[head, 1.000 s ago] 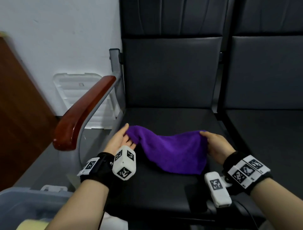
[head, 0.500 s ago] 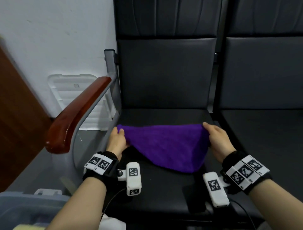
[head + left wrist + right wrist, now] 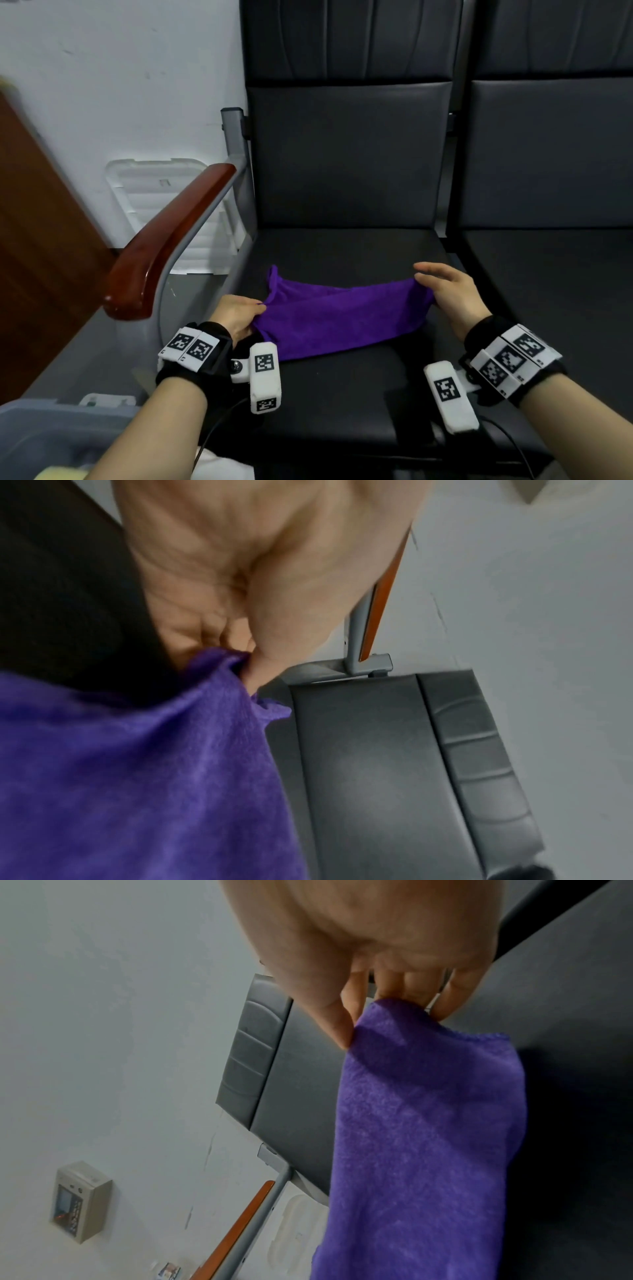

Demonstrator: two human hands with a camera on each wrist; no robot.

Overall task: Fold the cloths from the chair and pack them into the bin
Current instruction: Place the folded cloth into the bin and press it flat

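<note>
- A purple cloth (image 3: 337,318) lies half folded on the black chair seat (image 3: 342,404), stretched between both hands.
- The left hand (image 3: 236,317) pinches the cloth's left end between thumb and curled fingers.
- The right hand (image 3: 448,291) pinches the right end, with the other fingers held loosely straight.
- Risk: the light right-hand pinch may slip, letting the layers slide apart and the fold go crooked.
- The grey bin (image 3: 51,442) sits at the lower left.
- No brand or readable writing shows; the wrist bands carry only black-and-white square marker patterns.

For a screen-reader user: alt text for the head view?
Two hands stretch a purple cloth over a black chair seat: the left hand pinches one end, the right hand the other. A wooden armrest stands left.
</note>
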